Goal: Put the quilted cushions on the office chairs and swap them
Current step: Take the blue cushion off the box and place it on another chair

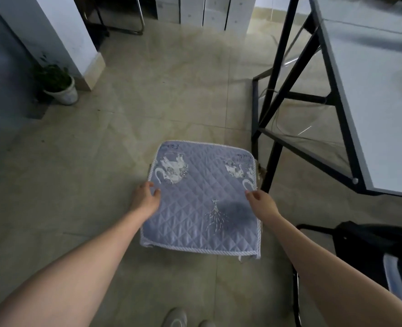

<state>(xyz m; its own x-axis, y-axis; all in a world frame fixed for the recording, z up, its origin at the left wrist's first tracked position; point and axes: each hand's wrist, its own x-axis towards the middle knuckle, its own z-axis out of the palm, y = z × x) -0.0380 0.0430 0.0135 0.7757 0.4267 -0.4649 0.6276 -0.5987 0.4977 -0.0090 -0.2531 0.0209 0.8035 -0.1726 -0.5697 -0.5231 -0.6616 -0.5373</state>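
Item one: a square quilted cushion (202,199) of pale blue-lilac fabric, diamond-stitched, edged in white twisted cord, printed with white animal figures in two roundels near its far corners and a pale sprig motif toward its near side; it is held out flat above the beige tiled floor (148,95), in the lower middle of the view, near the black leg of the table on the right. Left hand (145,197): at the cushion's left edge, fingers curled loosely at the cord, thumb on top of the fabric; whether the fingers underneath are closed tight cannot be told. Right hand (262,202): at the cushion's right edge, thumb and forefinger pinched on the corded rim. Both forearms bare, reaching forward. Item two: a grey-topped table with a black metal frame (370,95), occupying the right side. Item three: a black office chair (372,244), lower right, partly out of frame, with a second blue quilted piece (393,277) showing against it. Item four: a small green plant in a white pot (61,87), on the floor at left beside a white pillar (60,31). Item five: light-coloured shoes (178,318) at the bottom edge.
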